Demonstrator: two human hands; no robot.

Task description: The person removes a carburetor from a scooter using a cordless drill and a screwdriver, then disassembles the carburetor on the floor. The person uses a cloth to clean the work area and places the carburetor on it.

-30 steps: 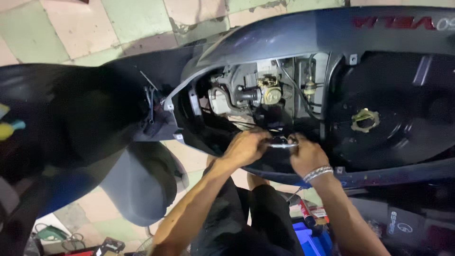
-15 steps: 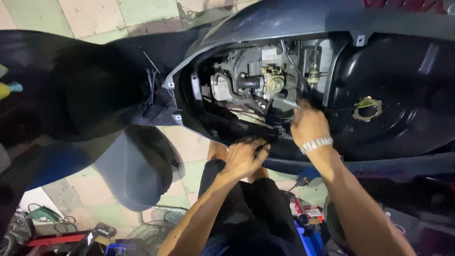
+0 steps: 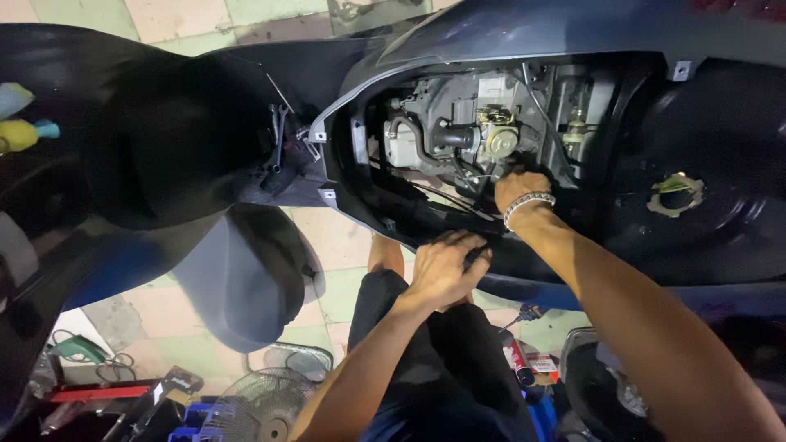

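A dark scooter body (image 3: 508,33) lies open below me, with its engine and carburettor (image 3: 483,135) showing in the opening. My right hand (image 3: 517,187), with a metal bracelet on the wrist, reaches down into the engine bay just under the carburettor; its fingers are hidden among hoses and cables. My left hand (image 3: 442,266) rests on the lower rim of the opening and is curled around a small dark object that I cannot make out. My knees and dark shorts (image 3: 426,360) are below.
The raised black seat (image 3: 164,131) stands at the left. A round fuel-tank opening (image 3: 675,194) sits at the right. On the tiled floor lie a fan (image 3: 262,405), a spray can (image 3: 517,360), a red tool (image 3: 90,393) and cables.
My right hand went up from the rim and deeper into the engine bay. My left hand dropped back to the lower rim. The view came closer.
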